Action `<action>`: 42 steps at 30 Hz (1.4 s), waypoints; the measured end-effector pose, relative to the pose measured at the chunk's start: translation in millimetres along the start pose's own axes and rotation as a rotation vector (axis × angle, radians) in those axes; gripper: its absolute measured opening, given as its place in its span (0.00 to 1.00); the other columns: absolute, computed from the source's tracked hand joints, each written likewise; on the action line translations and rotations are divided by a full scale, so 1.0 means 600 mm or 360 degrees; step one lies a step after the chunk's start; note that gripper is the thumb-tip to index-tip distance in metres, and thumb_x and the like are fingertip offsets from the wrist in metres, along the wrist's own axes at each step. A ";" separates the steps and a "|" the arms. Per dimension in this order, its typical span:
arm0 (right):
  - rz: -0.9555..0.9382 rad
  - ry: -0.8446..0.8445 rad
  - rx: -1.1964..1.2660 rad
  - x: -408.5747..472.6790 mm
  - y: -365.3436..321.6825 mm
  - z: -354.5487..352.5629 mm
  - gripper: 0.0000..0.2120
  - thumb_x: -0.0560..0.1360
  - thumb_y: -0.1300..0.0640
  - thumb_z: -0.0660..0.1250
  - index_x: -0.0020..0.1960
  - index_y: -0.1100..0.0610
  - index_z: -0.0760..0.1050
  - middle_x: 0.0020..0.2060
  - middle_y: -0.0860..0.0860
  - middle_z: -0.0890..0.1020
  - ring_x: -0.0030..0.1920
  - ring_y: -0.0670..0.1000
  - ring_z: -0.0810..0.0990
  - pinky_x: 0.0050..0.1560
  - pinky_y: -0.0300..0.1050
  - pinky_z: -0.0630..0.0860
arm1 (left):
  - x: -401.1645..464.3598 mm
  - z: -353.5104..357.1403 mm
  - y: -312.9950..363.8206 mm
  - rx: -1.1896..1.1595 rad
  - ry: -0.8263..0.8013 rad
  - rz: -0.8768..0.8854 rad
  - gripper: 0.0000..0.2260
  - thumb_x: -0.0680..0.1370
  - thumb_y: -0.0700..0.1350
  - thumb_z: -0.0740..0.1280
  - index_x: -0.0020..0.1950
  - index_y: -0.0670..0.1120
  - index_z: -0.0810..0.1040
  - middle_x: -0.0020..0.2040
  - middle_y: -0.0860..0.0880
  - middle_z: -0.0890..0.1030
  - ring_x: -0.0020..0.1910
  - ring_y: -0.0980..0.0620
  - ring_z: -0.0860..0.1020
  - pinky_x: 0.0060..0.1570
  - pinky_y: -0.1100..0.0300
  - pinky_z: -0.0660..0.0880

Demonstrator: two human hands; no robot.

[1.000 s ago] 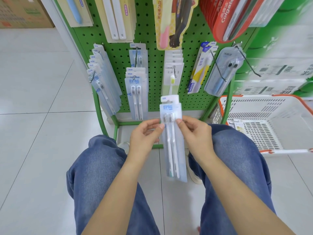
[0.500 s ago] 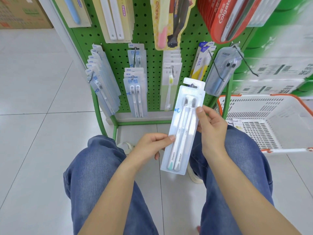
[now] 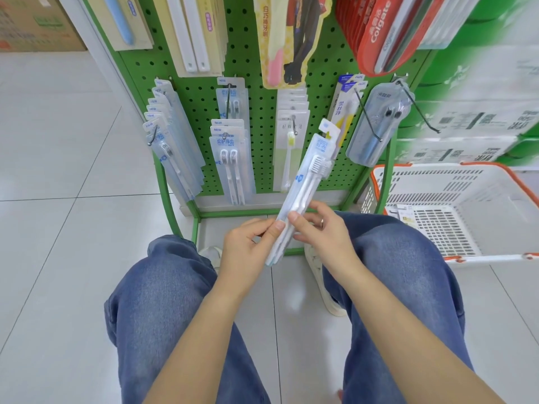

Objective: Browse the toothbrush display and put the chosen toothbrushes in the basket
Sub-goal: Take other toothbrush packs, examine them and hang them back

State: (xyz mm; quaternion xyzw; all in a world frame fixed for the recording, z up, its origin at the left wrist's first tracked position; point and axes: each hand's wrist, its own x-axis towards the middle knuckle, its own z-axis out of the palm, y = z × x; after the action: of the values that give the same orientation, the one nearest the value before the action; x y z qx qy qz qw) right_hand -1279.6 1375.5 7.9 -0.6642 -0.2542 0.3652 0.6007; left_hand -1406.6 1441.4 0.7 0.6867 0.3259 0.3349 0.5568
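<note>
- Nearest are two knees in blue jeans (image 3: pixel 163 290), spread apart, with both bare forearms reaching forward between them over the pale tiled floor (image 3: pixel 58 228).
- The left hand (image 3: pixel 248 246) pinches the lower part of a clear twin toothbrush pack (image 3: pixel 303 193) between thumb and fingertips; the grip is curled tight on the pack's left edge.
- The right hand (image 3: pixel 320 231) pinches the same pack from the other side, thumb on its front face, a ring showing on one finger.
- The pack is turned nearly edge-on and tilts up and to the right, its bristle end raised in front of the display.
- A white shoe (image 3: pixel 320 275) rests on the floor under the right hand; the toe of another shows just beside the left wrist.
- The green pegboard rack (image 3: pixel 262 112) stands right ahead, its base frame close to the knees. Hanging packs crowd its lower hooks, and bare hook wires jut out on the right.
- To the right, the white basket (image 3: pixel 495 193) with orange trim sits on the floor just beside the rack's leg, its top open, a couple of small packs lying flat at its left end.
- Open tiled floor stretches to the left; a cardboard box (image 3: pixel 35 21) sits far back there.
</note>
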 end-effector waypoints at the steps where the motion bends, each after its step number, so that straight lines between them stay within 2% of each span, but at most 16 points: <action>1: -0.0014 -0.0010 0.0019 0.000 0.000 0.000 0.09 0.75 0.58 0.70 0.53 0.50 0.75 0.41 0.52 0.83 0.46 0.52 0.83 0.55 0.56 0.80 | 0.000 -0.001 0.000 -0.0018 -0.0016 -0.0007 0.08 0.76 0.51 0.67 0.49 0.53 0.85 0.44 0.46 0.85 0.46 0.48 0.81 0.45 0.59 0.76; 4: -0.0040 -0.0018 0.0070 -0.004 0.002 -0.001 0.08 0.76 0.58 0.69 0.55 0.51 0.76 0.44 0.56 0.84 0.50 0.55 0.84 0.55 0.53 0.80 | -0.001 -0.002 0.007 -0.0060 -0.0072 -0.0023 0.10 0.76 0.51 0.66 0.50 0.52 0.85 0.45 0.46 0.85 0.47 0.47 0.81 0.46 0.57 0.77; 6: -0.0031 0.0016 0.0140 -0.003 -0.001 -0.004 0.11 0.77 0.58 0.67 0.59 0.57 0.76 0.48 0.61 0.84 0.53 0.58 0.83 0.55 0.52 0.80 | 0.000 -0.002 0.013 -0.0154 -0.0136 -0.0106 0.09 0.76 0.51 0.66 0.51 0.55 0.84 0.47 0.51 0.85 0.47 0.51 0.81 0.47 0.60 0.77; 8: -0.0012 0.0075 0.0239 -0.002 -0.004 -0.007 0.13 0.78 0.58 0.66 0.61 0.61 0.75 0.49 0.64 0.83 0.54 0.59 0.83 0.54 0.51 0.81 | 0.001 -0.003 0.015 -0.0200 -0.0198 -0.0131 0.07 0.77 0.47 0.68 0.52 0.57 0.83 0.47 0.57 0.85 0.46 0.58 0.80 0.46 0.65 0.76; 10: -0.0011 0.0134 0.0302 0.000 -0.008 -0.007 0.11 0.78 0.58 0.66 0.58 0.61 0.76 0.47 0.66 0.83 0.52 0.59 0.83 0.51 0.47 0.81 | 0.001 -0.004 0.015 -0.0201 -0.0223 -0.0134 0.11 0.78 0.41 0.68 0.52 0.57 0.82 0.46 0.61 0.85 0.45 0.62 0.79 0.45 0.68 0.76; 12: -0.0027 0.0191 0.0299 -0.001 -0.011 -0.007 0.07 0.76 0.58 0.68 0.53 0.59 0.77 0.42 0.64 0.82 0.49 0.58 0.84 0.45 0.43 0.81 | 0.002 -0.003 0.014 -0.0192 -0.0210 -0.0155 0.13 0.78 0.39 0.67 0.51 0.57 0.81 0.44 0.62 0.84 0.45 0.63 0.80 0.46 0.69 0.75; 16: -0.0038 0.0123 0.0388 -0.002 -0.018 -0.015 0.07 0.75 0.66 0.68 0.52 0.61 0.76 0.40 0.56 0.83 0.42 0.52 0.83 0.39 0.41 0.80 | 0.007 -0.007 0.013 -0.0348 -0.0153 -0.0265 0.11 0.79 0.38 0.65 0.52 0.53 0.81 0.43 0.59 0.85 0.44 0.61 0.80 0.45 0.67 0.76; 21: -0.0008 -0.0085 0.0459 -0.006 -0.017 -0.019 0.14 0.75 0.70 0.65 0.59 0.62 0.76 0.48 0.53 0.84 0.45 0.48 0.84 0.40 0.42 0.80 | 0.014 -0.014 0.020 -0.0482 0.0005 -0.0400 0.09 0.79 0.37 0.65 0.49 0.50 0.81 0.40 0.59 0.84 0.40 0.62 0.80 0.40 0.69 0.75; 26: 0.0006 0.0047 0.0488 -0.006 -0.014 -0.015 0.16 0.74 0.72 0.66 0.58 0.58 0.74 0.49 0.53 0.82 0.45 0.47 0.84 0.38 0.42 0.80 | 0.016 -0.019 0.017 -0.0428 0.0226 -0.0444 0.09 0.78 0.37 0.66 0.50 0.50 0.82 0.46 0.52 0.83 0.42 0.59 0.79 0.42 0.63 0.77; 29: 0.0017 0.0159 0.0544 -0.003 -0.015 -0.016 0.18 0.75 0.72 0.65 0.60 0.57 0.71 0.52 0.55 0.81 0.47 0.50 0.83 0.37 0.42 0.81 | 0.015 -0.017 0.016 -0.0381 0.0173 -0.0413 0.08 0.77 0.37 0.68 0.49 0.50 0.83 0.47 0.53 0.83 0.41 0.61 0.79 0.39 0.65 0.78; 31: 0.0020 0.0187 0.0561 -0.002 -0.015 -0.016 0.17 0.75 0.72 0.65 0.59 0.57 0.70 0.52 0.57 0.81 0.46 0.50 0.83 0.36 0.42 0.80 | 0.014 -0.013 0.009 -0.0284 0.0081 -0.0376 0.08 0.74 0.39 0.73 0.49 0.51 0.83 0.50 0.55 0.83 0.47 0.57 0.79 0.43 0.65 0.77; 33: 0.0019 0.0170 0.0576 -0.003 -0.016 -0.016 0.16 0.76 0.72 0.64 0.59 0.57 0.70 0.52 0.58 0.80 0.44 0.50 0.84 0.36 0.42 0.80 | 0.011 -0.009 0.002 -0.0092 0.0005 -0.0318 0.12 0.71 0.40 0.76 0.52 0.51 0.83 0.54 0.54 0.82 0.53 0.54 0.78 0.50 0.66 0.75; 35: 0.0010 0.0151 0.0582 -0.003 -0.015 -0.016 0.16 0.76 0.71 0.65 0.60 0.59 0.69 0.51 0.58 0.81 0.42 0.49 0.84 0.37 0.43 0.81 | 0.010 -0.008 0.002 -0.0037 -0.0014 -0.0301 0.14 0.72 0.39 0.75 0.56 0.48 0.82 0.57 0.51 0.82 0.56 0.54 0.78 0.51 0.69 0.74; 38: -0.0036 0.0128 0.0570 -0.002 -0.015 -0.016 0.13 0.75 0.66 0.67 0.57 0.58 0.69 0.43 0.53 0.83 0.39 0.49 0.84 0.37 0.42 0.80 | 0.012 -0.014 0.006 -0.0212 -0.0046 -0.0396 0.13 0.74 0.40 0.73 0.58 0.45 0.82 0.56 0.50 0.83 0.54 0.56 0.80 0.54 0.66 0.75; 40: -0.0076 0.0151 0.0551 -0.003 -0.020 -0.015 0.10 0.73 0.56 0.68 0.51 0.57 0.70 0.37 0.48 0.83 0.37 0.48 0.83 0.35 0.40 0.79 | 0.013 -0.016 0.014 -0.0395 -0.0078 -0.0538 0.09 0.76 0.41 0.70 0.56 0.46 0.83 0.52 0.51 0.84 0.49 0.57 0.81 0.49 0.67 0.76; 42: -0.0087 0.0244 0.0564 -0.002 -0.024 -0.015 0.15 0.70 0.46 0.65 0.48 0.57 0.71 0.37 0.50 0.81 0.36 0.47 0.82 0.32 0.38 0.77 | 0.014 -0.018 0.018 -0.0637 -0.0080 -0.0680 0.07 0.76 0.41 0.69 0.53 0.44 0.83 0.48 0.50 0.85 0.48 0.54 0.82 0.46 0.64 0.79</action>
State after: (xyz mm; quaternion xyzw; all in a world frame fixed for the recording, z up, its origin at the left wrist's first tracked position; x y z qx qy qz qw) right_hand -1272.0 1371.2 22.7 -0.5668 -0.1573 0.3360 0.7356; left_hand -1410.1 1452.5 13.8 0.4872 0.3767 0.2507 0.7470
